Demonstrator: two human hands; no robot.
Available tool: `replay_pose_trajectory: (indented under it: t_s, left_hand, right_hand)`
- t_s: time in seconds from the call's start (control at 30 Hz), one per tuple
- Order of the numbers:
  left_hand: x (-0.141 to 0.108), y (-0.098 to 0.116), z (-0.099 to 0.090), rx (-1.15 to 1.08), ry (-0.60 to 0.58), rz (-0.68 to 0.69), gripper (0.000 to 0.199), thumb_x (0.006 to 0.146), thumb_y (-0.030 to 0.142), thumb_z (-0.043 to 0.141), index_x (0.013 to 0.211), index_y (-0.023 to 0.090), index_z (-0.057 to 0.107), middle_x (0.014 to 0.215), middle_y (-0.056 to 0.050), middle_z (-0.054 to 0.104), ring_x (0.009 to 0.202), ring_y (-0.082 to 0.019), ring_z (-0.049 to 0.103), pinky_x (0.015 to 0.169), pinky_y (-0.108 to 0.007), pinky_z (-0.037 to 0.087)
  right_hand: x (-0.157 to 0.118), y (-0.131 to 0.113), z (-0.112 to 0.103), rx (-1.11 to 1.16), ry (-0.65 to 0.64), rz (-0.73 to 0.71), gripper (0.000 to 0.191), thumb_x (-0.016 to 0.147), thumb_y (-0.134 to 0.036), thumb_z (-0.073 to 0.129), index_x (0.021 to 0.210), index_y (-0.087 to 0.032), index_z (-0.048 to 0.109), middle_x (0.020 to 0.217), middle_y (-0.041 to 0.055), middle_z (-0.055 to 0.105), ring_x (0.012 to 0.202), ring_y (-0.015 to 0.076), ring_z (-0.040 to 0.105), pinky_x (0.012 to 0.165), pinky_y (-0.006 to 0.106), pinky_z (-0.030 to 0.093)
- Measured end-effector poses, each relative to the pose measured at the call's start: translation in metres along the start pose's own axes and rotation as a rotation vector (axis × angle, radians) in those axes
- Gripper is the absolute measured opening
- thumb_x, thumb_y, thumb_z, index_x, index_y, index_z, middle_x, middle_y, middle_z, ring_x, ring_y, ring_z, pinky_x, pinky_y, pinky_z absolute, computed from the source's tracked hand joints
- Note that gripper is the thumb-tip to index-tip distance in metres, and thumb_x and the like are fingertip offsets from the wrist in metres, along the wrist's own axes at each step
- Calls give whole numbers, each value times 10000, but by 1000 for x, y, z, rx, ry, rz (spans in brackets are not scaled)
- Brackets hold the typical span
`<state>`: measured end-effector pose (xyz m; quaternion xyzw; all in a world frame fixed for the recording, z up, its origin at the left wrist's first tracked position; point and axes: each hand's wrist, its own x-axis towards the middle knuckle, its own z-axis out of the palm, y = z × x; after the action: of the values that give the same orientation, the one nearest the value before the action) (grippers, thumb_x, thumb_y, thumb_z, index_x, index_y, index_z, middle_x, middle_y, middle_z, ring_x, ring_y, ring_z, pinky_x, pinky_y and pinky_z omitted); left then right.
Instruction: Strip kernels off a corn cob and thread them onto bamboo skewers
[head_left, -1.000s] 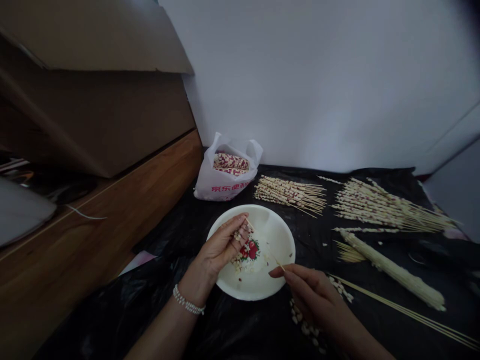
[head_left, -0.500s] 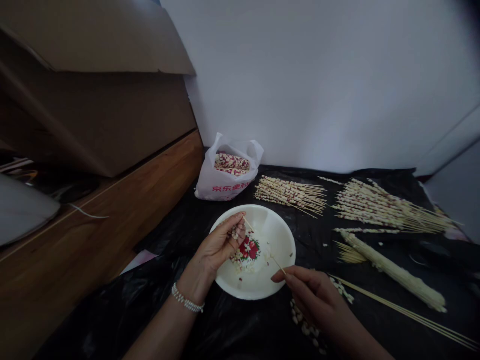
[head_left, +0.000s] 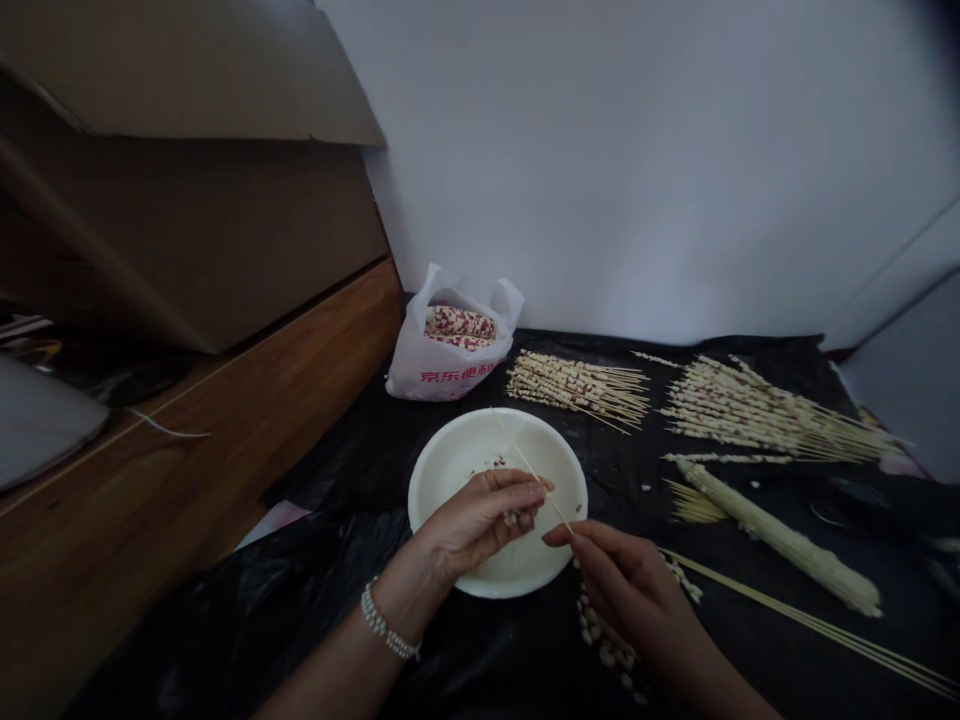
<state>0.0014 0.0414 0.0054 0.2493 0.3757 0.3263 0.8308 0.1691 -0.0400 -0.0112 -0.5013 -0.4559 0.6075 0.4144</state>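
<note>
My left hand (head_left: pixel 499 515) is over the bowl, its thumb and fingertips pinched around a pale corn kernel (head_left: pixel 548 492) on a thin bamboo skewer (head_left: pixel 530 463). A few more kernels (head_left: pixel 511 519) show inside its curled fingers. The skewer slants from the bowl's far side down to my right hand (head_left: pixel 622 570), which grips its near end between thumb and forefinger at the bowl's right rim. Below both hands stands the white bowl (head_left: pixel 425 480), with a few loose kernels in it. My left hand hides most of its bottom.
Behind the bowl stands a plastic bag (head_left: pixel 442 375) of speckled corn cobs (head_left: pixel 461 322). Kernel-covered skewers (head_left: pixel 577 385) lie in piles at the back right (head_left: pixel 735 410). A stripped cob (head_left: pixel 780 535), bare skewers (head_left: pixel 810 625) and white kernels (head_left: pixel 611 650) lie on black plastic sheeting (head_left: pixel 330 600).
My left hand has moved right and toward me, along the skewer to near my right hand. My right hand stays about where it was, still gripping the skewer.
</note>
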Motion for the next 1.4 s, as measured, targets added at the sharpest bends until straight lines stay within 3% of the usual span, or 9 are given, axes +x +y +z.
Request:
replay_pose_trajectory:
  t_s: [0.17,0.3,0.4,0.57,0.73,0.87,1.07,1.4]
  left_hand:
    - [2,13,0,-285,77,-5,130,829,91,643,933,85,720,922,-124,715,811,-153,690,777,-236,556]
    - [4,24,-9,-326,95,45,383,775,-93,505,1041,109,693,1019,-132,729,908,-185,709,796,-249,570]
    - [5,28,-15,-386,137,99,433,780,-106,508,1117,116,665,1059,-133,729,977,-191,701,802,-236,573]
    - [4,31,-13,-524,290,108,366,878,-5,515,1230,62,589,960,-122,721,843,-148,713,713,-177,583]
    - [5,33,-15,-544,278,95,303,927,123,532,1218,65,597,826,-63,698,620,-82,652,565,-125,543]
    - [9,34,-20,-500,265,118,323,961,147,446,1227,42,597,957,-139,730,835,-167,710,755,-237,585]
    - [9,32,-19,-416,248,178,391,844,-62,480,1164,93,643,1093,-135,726,1059,-194,678,944,-277,529]
    - [10,33,-24,-469,344,238,334,878,11,538,1194,73,631,987,-121,729,856,-140,710,789,-205,567]
  right_hand:
    - [2,2,-1,63,59,10,445,858,-585,570,965,-172,698,453,-108,240,433,79,186,446,260,90]
    - [4,9,-4,120,6,38,429,869,-579,568,975,-184,697,430,-107,262,411,74,197,435,263,87]
    - [4,12,-5,135,-14,49,405,885,-564,560,974,-193,697,414,-104,275,397,75,211,428,262,95]
    - [4,9,-4,132,-14,55,406,878,-568,568,954,-194,707,412,-101,281,391,74,223,412,254,119]
    - [4,8,-3,176,-35,60,400,883,-557,577,952,-182,700,408,-118,255,388,57,174,405,242,77]
    - [3,8,-4,173,-36,66,377,890,-531,586,948,-176,697,412,-118,269,396,51,191,405,230,89]
    - [5,8,-5,135,-32,46,404,886,-549,574,950,-171,702,395,-116,284,378,51,187,395,232,89]
    - [3,11,-4,111,-76,73,427,876,-580,562,952,-182,698,405,-116,260,392,66,187,414,250,73]
